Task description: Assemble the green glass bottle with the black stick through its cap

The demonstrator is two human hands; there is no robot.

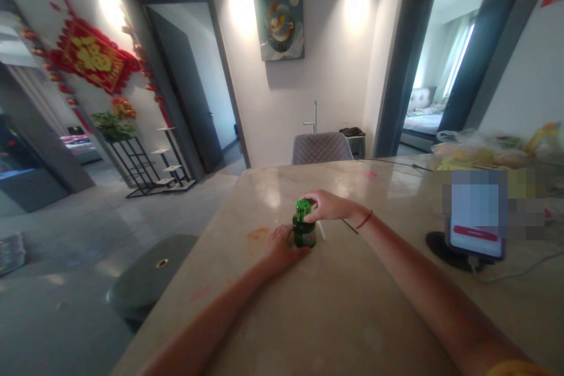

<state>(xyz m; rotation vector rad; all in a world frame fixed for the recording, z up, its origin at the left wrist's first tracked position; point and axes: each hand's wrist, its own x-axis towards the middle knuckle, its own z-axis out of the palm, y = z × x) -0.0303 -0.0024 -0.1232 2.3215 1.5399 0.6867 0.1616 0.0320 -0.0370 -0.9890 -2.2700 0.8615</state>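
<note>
A small dark green bottle [304, 235] with a shiny bright green cap [303, 207] stands upright on the table. Around its lower body is my left hand [282, 248], the thumb in front and the fingers behind on the left. My right hand [325, 205] is closed on the cap from the right, thumb and fingers at its sides. Whether the cap sits tight on the neck, I cannot tell. A thin white stick [321, 231] and a thin dark stick [350, 226] lie just right of the bottle.
The pale marble-like table [352, 317] has reddish smears. A phone [476, 235] on a round black stand, with a cable, is at the right. Behind it lie plastic bags [480, 150]. A grey chair [323, 148] stands at the far edge, a green stool [152, 273] at the left.
</note>
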